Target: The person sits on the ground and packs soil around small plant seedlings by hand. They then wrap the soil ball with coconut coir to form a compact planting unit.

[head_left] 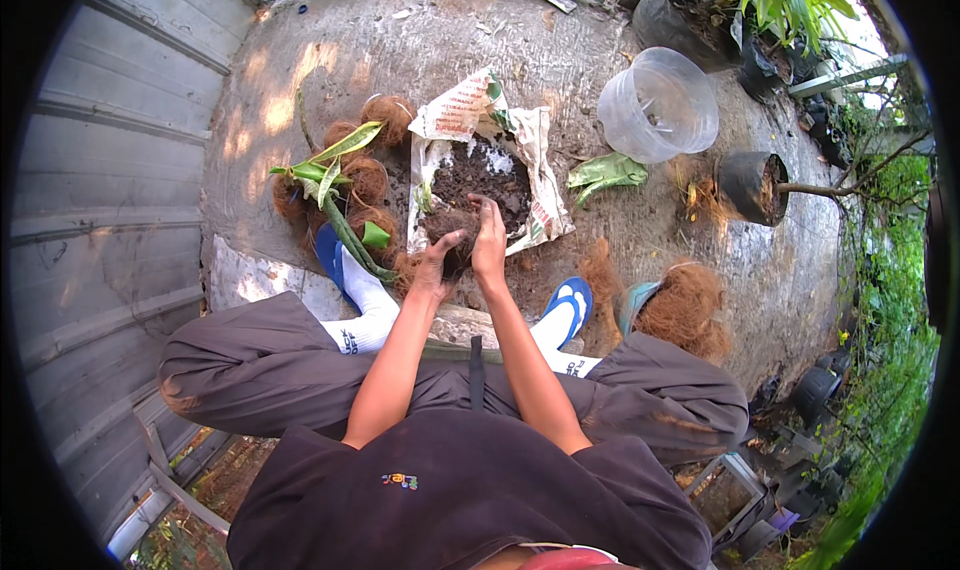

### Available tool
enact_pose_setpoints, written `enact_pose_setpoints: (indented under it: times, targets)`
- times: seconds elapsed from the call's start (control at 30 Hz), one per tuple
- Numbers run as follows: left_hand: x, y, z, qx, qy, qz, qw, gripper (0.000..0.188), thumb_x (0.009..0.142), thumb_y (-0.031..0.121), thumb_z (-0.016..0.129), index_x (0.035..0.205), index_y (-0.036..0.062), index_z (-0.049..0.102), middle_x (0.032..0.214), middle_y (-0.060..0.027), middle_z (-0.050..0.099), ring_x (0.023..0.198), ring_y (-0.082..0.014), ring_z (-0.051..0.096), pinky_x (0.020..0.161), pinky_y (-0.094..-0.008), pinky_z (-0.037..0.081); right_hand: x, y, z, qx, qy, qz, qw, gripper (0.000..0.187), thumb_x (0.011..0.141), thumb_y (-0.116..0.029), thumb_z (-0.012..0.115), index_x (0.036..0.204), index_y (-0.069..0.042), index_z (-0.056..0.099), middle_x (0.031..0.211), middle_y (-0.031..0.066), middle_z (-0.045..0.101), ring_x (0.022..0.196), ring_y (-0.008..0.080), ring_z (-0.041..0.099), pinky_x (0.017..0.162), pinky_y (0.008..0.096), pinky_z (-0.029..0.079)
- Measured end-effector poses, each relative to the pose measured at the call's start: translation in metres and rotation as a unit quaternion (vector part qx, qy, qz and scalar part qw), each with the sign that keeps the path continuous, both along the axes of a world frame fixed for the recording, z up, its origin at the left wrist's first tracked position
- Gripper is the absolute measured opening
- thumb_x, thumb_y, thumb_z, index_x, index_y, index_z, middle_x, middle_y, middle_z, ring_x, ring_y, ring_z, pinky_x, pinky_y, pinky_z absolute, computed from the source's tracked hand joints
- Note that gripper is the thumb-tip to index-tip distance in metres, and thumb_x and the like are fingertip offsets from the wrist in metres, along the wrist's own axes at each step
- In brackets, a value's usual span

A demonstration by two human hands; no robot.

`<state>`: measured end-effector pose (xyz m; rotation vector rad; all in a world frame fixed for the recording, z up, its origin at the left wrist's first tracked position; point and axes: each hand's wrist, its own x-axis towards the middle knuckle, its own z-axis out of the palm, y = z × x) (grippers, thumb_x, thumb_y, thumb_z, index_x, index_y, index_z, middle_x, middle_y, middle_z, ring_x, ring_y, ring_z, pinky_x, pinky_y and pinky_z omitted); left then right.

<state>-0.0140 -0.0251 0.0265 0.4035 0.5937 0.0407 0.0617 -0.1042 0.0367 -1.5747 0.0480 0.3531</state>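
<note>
Between my two palms is a dark brown ball of soil and fibre (455,254), pressed from both sides. My left hand (436,267) cups its near left side, with soil smeared on the fingers. Along the right side lies my right hand (489,242), its fingers long and close together. Just beyond the ball, an opened white sack (542,175) with red print lies spread on the ground and bears loose dark soil (490,180). A small green sprig (424,198) shows at the sack's left edge, next to the ball.
Several fibre-wrapped balls (368,181) and a leafy green stem (345,232) lie at left. To the right are a clear plastic tub (650,120), green leaves (608,173), a black potted plant (748,188) and a heap of coconut fibre (685,310). A metal wall (120,180) stands far left.
</note>
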Motion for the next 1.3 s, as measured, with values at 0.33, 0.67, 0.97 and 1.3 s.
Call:
enact_pose_setpoints:
  times: [0.33,0.67,0.97,1.3]
  targets:
    - [0.012,-0.027,0.030,0.335,0.115,0.058,0.933,0.067,0.078,-0.003,0.085,0.133,0.0028,0.047,0.113,-0.0080,0.068,0.100,-0.0153,0.067,0.087,-0.0304,0.056,-0.024,-0.009,-0.071,-0.032,0.137,-0.120,0.983,0.050,0.110,-0.049,0.041,0.108,-0.004,0.060,0.096,0.0071,0.060,0.093,0.0196,0.057,0.088,0.0352,0.047]
    - [0.009,-0.046,-0.019,0.565,0.241,0.172,0.770,0.069,0.074,0.006,0.090,0.126,0.0042,0.046,0.113,-0.0111,0.063,0.101,-0.0196,0.062,0.092,-0.0355,0.052,-0.024,-0.027,-0.093,0.023,0.254,-0.044,0.966,0.045,0.106,-0.042,0.051,0.109,-0.003,0.073,0.103,0.0083,0.073,0.088,0.0172,0.065,0.082,0.0362,0.051]
    - [0.000,-0.032,-0.035,0.598,0.252,0.181,0.739,0.074,0.069,0.019,0.093,0.126,0.0007,0.050,0.118,-0.0178,0.064,0.106,-0.0261,0.064,0.095,-0.0414,0.051,-0.038,0.002,-0.066,0.104,0.286,-0.039,0.952,0.048,0.111,-0.034,0.040,0.119,0.003,0.070,0.118,0.0132,0.070,0.110,0.0220,0.062,0.101,0.0365,0.049]
    - [0.004,-0.038,-0.011,0.678,0.165,0.122,0.706,0.065,0.071,0.019,0.090,0.123,0.0021,0.056,0.116,-0.0156,0.060,0.111,-0.0311,0.060,0.100,-0.0434,0.047,-0.036,-0.003,-0.049,0.173,0.295,-0.078,0.937,0.040,0.109,-0.025,0.036,0.121,0.003,0.061,0.115,0.0170,0.067,0.106,0.0270,0.064,0.096,0.0424,0.055]
